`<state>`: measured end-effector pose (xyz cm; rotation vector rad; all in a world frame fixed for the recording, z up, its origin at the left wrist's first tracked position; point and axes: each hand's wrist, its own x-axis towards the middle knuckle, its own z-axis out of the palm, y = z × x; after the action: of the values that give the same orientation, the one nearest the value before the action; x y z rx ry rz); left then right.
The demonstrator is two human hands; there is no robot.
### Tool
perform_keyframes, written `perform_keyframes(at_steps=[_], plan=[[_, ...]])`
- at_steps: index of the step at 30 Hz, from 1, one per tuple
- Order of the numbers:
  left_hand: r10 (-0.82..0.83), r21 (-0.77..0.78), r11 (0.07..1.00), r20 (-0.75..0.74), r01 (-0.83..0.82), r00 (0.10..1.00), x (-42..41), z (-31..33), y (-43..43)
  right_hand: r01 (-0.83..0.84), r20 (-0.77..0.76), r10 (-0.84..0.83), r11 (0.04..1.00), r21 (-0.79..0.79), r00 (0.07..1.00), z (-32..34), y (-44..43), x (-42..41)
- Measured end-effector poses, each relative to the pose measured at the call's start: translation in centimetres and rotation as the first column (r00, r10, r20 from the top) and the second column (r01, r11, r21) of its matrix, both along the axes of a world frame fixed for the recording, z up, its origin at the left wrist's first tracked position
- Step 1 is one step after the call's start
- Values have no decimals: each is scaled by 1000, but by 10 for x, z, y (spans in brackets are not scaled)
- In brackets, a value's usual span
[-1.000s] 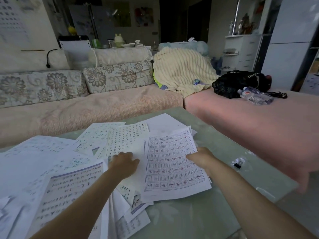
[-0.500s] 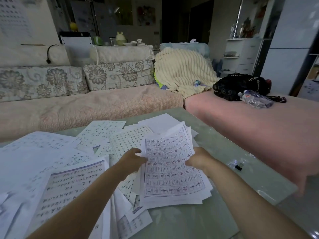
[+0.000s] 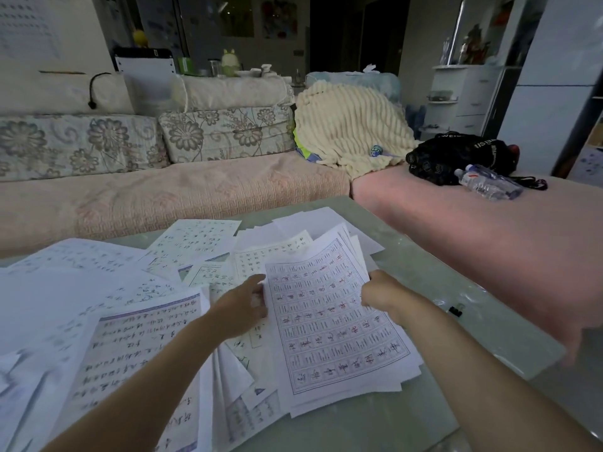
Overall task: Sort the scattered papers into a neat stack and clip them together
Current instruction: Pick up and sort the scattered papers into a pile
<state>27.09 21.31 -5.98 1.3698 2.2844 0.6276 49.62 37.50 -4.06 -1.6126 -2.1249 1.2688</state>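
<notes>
Gathered stack (image 3: 332,321): on the glass table (image 3: 440,278), right of centre, far end lifted and bowed. Your left hand (image 3: 239,308) grips its left edge; your right hand (image 3: 383,293) grips its right edge. Loose sheets (image 3: 98,288) overlap to the left. Binder clip (image 3: 455,310) lies right of the stack, apart.
</notes>
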Motion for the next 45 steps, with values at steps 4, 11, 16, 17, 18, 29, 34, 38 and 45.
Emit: perform_keyframes(at_steps=[4, 11, 16, 17, 18, 29, 34, 38, 45], plan=[[61, -17, 998, -124, -64, 990, -6, -3, -10, 16, -81, -14, 1000, 25, 997, 1, -3, -1], [67, 46, 997, -5, -66, 998, -16, -9, -14, -64, -197, 62, 998, -1, 978, 6, -10, -1], [95, 287, 934, 368, -211, 925, -6, -6, -12, -61, -304, 63, 998, 17, 951, 7, -14, -6], [118, 356, 886, 447, -298, 887, -6, -2, -12, -40, -345, 45, 999, 23, 937, 9, -14, -6], [152, 380, 842, 514, -383, 844, -7, 4, -12, -19, -391, 27, 1000, 25, 920, 10, -14, -7], [-14, 574, 634, 678, -518, 735, 22, 91, -2, 111, -639, 64, 967, 229, 766, 59, -36, -14], [-105, 668, 591, 619, -452, 778, 39, 115, -16, 147, -681, 109, 940, 307, 724, 85, -52, -5], [-71, 689, 606, 545, -398, 835, 49, 115, -28, 48, -628, 142, 960, 275, 765, 86, -64, 3], [-57, 689, 614, 524, -384, 850, 57, 126, -35, 146, -698, 40, 968, 206, 715, 87, -69, 6]])
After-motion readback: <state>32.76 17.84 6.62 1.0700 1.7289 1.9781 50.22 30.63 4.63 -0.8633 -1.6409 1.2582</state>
